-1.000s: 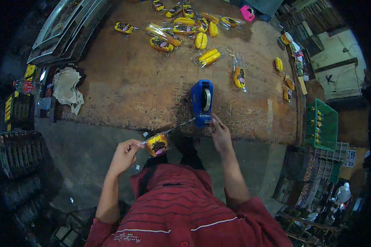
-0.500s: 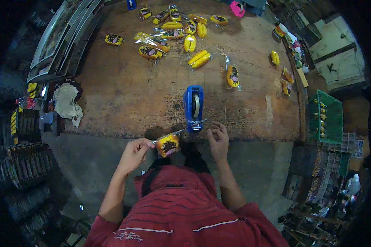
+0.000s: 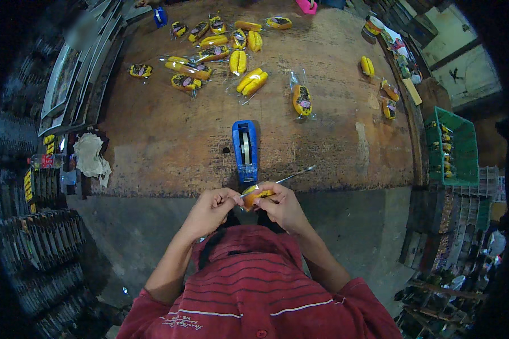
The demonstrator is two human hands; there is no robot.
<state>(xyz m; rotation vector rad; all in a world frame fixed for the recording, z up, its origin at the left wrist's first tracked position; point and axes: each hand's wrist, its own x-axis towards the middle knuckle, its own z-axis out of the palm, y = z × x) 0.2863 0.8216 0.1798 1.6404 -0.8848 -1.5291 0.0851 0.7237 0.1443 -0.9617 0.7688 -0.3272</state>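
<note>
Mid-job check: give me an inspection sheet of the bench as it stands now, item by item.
Surface: worn brown wooden table, stained, bare in the middle.
Job's things: small wrapped yellow bun held between both hands; blue tape dispenser just beyond it; a thin strip juts right from the hands.
Clutter: wrapped buns scattered at the far edge; one bagged bun lies apart.
Grippers: left hand and right hand both pinch the bun.
Cables: nothing seen.
Surroundings: green crate at right, crumpled white cloth at left, metal trays far left.

A red short-sleeved shirt [image 3: 254, 288] with thin dark horizontal stripes and a white chest line is worn; both forearms are left bare by the sleeves.
</note>
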